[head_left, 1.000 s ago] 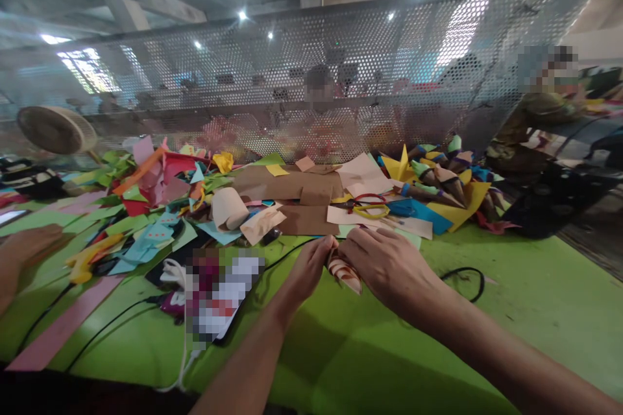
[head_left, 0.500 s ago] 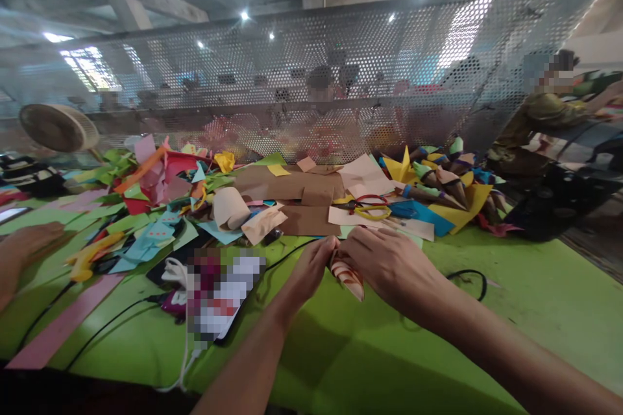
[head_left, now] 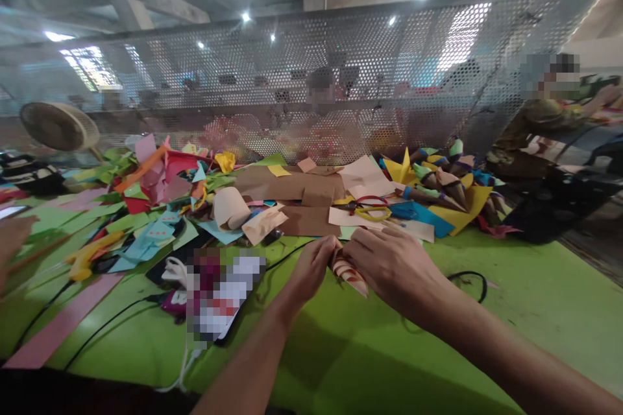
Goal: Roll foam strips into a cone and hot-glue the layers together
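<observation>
The left grip (head_left: pixel 314 267) is a bare hand, slim, its thumb (head_left: pixel 329 246) plain to see from here; just behind it the wrist (head_left: pixel 286 303) narrows, then the left forearm (head_left: pixel 250 350) broadens, bare too. On the right grip (head_left: pixel 393 264) I can make out knuckles (head_left: pixel 377 246) across the back, and behind it the right forearm (head_left: pixel 479 337) is bare, thickening away from the grip.
</observation>
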The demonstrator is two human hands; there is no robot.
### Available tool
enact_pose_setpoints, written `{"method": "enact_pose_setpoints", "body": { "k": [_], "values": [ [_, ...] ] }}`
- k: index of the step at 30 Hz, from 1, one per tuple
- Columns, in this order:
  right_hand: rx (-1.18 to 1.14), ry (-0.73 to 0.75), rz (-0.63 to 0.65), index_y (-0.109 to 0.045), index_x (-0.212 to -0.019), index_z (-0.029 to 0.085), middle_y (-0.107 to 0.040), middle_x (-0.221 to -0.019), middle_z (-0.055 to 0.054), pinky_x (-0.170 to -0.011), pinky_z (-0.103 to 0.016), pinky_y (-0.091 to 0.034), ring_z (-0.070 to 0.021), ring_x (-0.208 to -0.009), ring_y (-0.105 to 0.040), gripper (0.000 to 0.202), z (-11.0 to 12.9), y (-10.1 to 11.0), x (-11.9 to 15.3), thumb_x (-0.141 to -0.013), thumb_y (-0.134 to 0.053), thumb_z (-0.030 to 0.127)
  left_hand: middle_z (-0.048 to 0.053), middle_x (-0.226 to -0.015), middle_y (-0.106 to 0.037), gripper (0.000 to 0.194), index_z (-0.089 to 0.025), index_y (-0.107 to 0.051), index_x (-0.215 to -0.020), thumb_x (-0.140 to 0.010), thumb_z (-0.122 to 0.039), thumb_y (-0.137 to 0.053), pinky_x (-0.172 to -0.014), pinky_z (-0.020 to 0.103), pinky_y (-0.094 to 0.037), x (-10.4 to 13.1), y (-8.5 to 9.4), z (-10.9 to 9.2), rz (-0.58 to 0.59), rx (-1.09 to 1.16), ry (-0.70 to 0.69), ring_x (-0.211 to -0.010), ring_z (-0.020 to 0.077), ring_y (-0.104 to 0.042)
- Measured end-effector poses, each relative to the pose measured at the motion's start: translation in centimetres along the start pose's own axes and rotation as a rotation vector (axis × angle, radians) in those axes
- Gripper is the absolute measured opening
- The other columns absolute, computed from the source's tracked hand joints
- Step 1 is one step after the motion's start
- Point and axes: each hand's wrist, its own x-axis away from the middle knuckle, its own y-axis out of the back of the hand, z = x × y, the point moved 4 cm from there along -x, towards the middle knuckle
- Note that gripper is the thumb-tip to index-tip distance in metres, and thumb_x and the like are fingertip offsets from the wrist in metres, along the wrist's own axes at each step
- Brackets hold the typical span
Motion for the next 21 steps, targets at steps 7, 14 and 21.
{"method": "enact_pose_setpoints", "body": {
  "k": [7, 14, 21],
  "values": [
    [0.022, 0.028, -0.032, -0.059, -0.078, 0.018, -0.061, -0.075, -0.003, -0.061, -0.033, -0.029, -0.017, -0.061, -0.051, 0.017, 0.08, -0.46, -0.14, -0.092, -0.055, 0.008, -0.001, -0.072, -0.044, 0.042, -0.019, -0.046, -0.072, -0.096, -0.053, -0.04, -0.067, 0.027, -0.037, -0.26, -0.17, 0.3, 0.03, 0.05, 0.015, -0.07, 0.014, -0.04],
    [0.061, 0.065, -0.066, -0.058, -0.076, 0.019, -0.058, -0.073, -0.002, -0.061, -0.034, -0.028, -0.018, -0.06, -0.049, 0.019, 0.15, -0.08, -0.31, -0.091, -0.055, 0.008, 0.0, -0.076, -0.046, 0.038, -0.019, -0.046, -0.074, -0.095, -0.05, -0.042, -0.07, 0.027, -0.039, -0.09, -0.18, 0.08, 0.049, 0.074, 0.025, -0.074, 0.0148, -0.041],
    [0.07, 0.031, -0.076, -0.057, -0.074, 0.019, -0.057, -0.071, -0.002, -0.06, -0.034, -0.027, -0.0183, -0.057, -0.048, 0.022, -0.13, -0.51, -0.4, -0.094, -0.052, 0.01, 0.001, -0.078, -0.054, 0.036, -0.018, -0.052, -0.076, -0.096, -0.046, -0.042, -0.074, 0.026, -0.041, 0.0, -0.17, -0.2, 0.066, 0.066, -0.013, -0.078, 0.0158, -0.046]
  ]
}}
